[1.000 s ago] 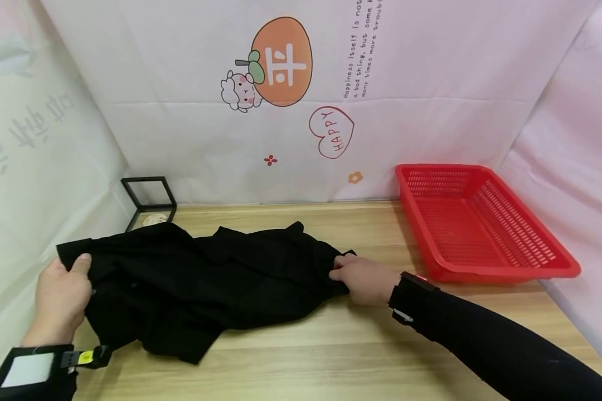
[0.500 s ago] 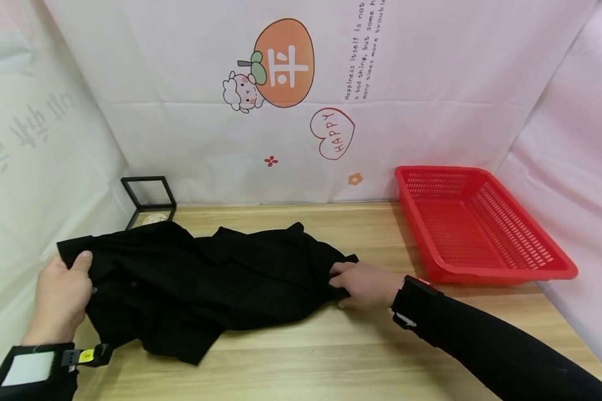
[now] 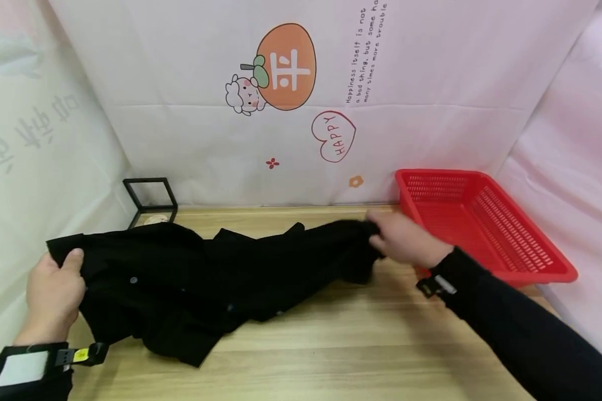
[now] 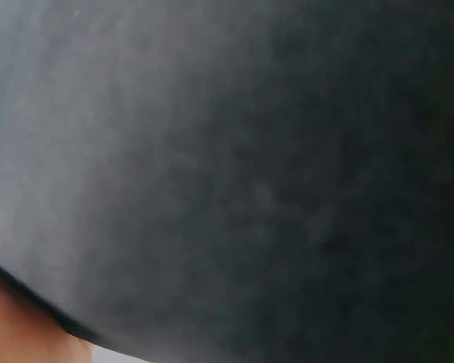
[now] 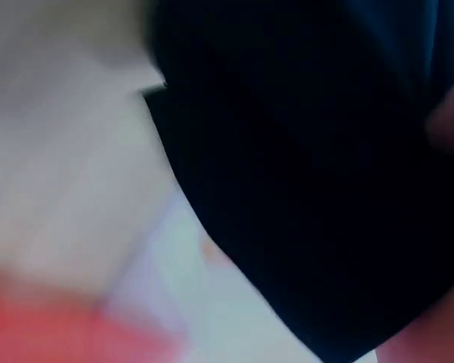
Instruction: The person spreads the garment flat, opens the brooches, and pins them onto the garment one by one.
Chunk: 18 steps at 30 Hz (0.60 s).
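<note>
A black buttoned shirt (image 3: 190, 284) stretches sideways across the left and middle of the wooden table, crumpled, with a few small buttons showing. My left hand (image 3: 55, 298) grips its left edge, thumb on top. At the other end my right hand (image 3: 408, 239) holds a bunched part of the shirt raised off the table, beside the red basket. Dark cloth (image 4: 234, 181) fills most of the left wrist view. In the right wrist view a blurred flap of the shirt (image 5: 287, 189) hangs from the fingers (image 5: 448, 125). The fingertips under the cloth are hidden.
A red plastic basket (image 3: 537, 275) with slotted sides stands at the right of the table (image 3: 301, 362). In the back left corner is a black-framed object (image 3: 150, 179), partly behind the shirt. Printed white cloth (image 3: 190, 145) hangs behind and along both sides.
My right hand has lifted the shirt's right end up and to the right, toward the basket, drawing that side taut. The left hand has shifted slightly left, still holding its edge.
</note>
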Motion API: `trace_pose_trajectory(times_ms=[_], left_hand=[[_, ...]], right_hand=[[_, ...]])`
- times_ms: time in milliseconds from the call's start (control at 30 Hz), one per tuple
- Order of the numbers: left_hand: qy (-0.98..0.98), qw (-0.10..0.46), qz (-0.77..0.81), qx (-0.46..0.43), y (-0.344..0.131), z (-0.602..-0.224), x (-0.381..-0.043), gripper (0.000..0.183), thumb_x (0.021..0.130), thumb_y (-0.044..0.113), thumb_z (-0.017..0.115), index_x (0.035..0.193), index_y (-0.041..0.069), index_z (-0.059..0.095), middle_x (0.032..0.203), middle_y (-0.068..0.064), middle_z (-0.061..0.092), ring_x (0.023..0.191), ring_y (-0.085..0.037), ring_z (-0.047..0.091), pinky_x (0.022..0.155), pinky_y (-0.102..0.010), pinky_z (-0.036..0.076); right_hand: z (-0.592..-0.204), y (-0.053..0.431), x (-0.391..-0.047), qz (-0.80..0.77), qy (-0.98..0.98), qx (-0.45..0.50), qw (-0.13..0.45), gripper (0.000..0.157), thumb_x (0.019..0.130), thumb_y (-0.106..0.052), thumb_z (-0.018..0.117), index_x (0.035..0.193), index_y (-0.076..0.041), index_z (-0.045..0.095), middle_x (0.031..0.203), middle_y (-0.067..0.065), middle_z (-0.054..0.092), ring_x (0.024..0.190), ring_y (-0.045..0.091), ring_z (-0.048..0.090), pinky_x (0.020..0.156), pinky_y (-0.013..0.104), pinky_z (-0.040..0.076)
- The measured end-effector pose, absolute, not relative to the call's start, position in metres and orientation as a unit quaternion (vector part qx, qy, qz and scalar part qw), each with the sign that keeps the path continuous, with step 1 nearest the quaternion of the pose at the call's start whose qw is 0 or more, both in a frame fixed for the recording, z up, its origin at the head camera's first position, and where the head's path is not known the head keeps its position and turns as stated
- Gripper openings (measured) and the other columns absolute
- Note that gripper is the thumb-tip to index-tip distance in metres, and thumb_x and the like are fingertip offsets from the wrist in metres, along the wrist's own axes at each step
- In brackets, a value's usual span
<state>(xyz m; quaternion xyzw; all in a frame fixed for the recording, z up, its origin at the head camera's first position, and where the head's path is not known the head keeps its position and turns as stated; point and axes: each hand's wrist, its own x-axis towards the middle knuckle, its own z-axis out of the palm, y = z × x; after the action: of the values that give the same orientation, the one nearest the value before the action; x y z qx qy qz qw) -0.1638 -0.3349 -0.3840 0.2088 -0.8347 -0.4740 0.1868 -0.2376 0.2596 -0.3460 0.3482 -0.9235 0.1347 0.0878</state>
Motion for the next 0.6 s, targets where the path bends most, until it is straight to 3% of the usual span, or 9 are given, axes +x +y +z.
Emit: trace_pose_trajectory(times_ms=[133,267,400,500,600], left_hand=[[-0.824,0.218,-0.477,0.215,-0.333,-0.379,-0.163,0.022,0.107,0.034,0.041,0.103,0.018,0.056,0.122,-0.011,0.049,0.111,-0.02,0.045,0.079,-0.023,0.035],[-0.819,0.269,-0.467,0.2,-0.323,-0.373,-0.164,0.024,0.107,0.032,0.041,0.108,0.014,0.057,0.119,-0.01,0.053,0.116,-0.022,0.046,0.083,-0.023,0.033],[-0.81,0.313,-0.467,0.169,-0.315,-0.369,-0.164,0.02,0.107,0.031,0.043,0.109,0.017,0.058,0.109,0.003,0.055,0.114,-0.016,0.049,0.086,-0.021,0.033],[-0.834,0.272,-0.466,0.113,-0.317,-0.366,-0.162,0.017,0.106,0.029,0.046,0.108,0.018,0.06,0.106,0.009,0.055,0.106,-0.011,0.051,0.083,-0.017,0.036],[-0.874,0.202,-0.441,0.036,-0.325,-0.366,-0.161,0.012,0.104,0.026,0.054,0.109,0.018,0.063,0.102,0.014,0.06,0.094,-0.001,0.054,0.075,-0.013,0.04]], right_hand=[[-0.303,0.285,-0.241,0.124,-0.915,0.338,0.182,0.018,0.086,0.004,0.063,0.098,-0.004,0.052,0.077,0.004,0.054,0.071,0.021,0.056,0.067,0.041,0.05],[-0.279,0.3,-0.241,0.087,-0.879,0.37,0.286,0.015,0.086,0.011,0.06,0.095,0.002,0.051,0.078,0.01,0.054,0.069,0.026,0.057,0.063,0.044,0.053],[-0.271,0.308,-0.242,0.056,-0.84,0.367,0.395,0.009,0.089,0.01,0.055,0.097,0.009,0.05,0.078,0.018,0.053,0.067,0.035,0.058,0.057,0.051,0.053],[-0.27,0.312,-0.243,0.03,-0.82,0.346,0.455,0.005,0.091,0.008,0.048,0.095,0.011,0.049,0.074,0.021,0.051,0.061,0.04,0.055,0.051,0.053,0.049],[-0.269,0.319,-0.244,0.016,-0.818,0.334,0.469,0.006,0.089,0.008,0.045,0.093,0.012,0.049,0.069,0.021,0.049,0.053,0.041,0.053,0.046,0.053,0.045]])
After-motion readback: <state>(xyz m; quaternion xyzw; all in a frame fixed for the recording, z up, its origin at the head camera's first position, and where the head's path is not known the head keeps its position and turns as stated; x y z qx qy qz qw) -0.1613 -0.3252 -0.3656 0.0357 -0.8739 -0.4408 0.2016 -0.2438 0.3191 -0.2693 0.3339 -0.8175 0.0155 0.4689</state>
